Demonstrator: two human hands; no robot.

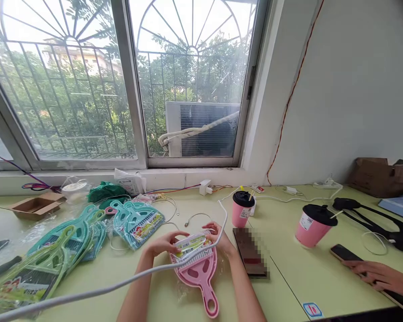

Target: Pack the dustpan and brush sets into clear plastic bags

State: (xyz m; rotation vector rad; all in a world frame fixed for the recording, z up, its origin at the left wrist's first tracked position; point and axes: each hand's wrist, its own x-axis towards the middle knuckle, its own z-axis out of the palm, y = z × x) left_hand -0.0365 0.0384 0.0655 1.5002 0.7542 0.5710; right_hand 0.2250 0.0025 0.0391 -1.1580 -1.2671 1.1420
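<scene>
A pink mini dustpan and brush set lies on the green table in a clear plastic bag, its handle pointing down toward me. My left hand grips the set's upper left corner, thumb on the printed label. At the upper right corner, my right hand holds the bag with its fingers bent over the edge. A grey-white cable runs across the picture in front of the set and hides part of it. To the left, teal bagged dustpan sets and green ones lie overlapping.
Two pink cups with black lids stand to the right, near a dark flat object. Another person's hand rests on a phone. Cardboard boxes stand at both sides. Cables run along the wall.
</scene>
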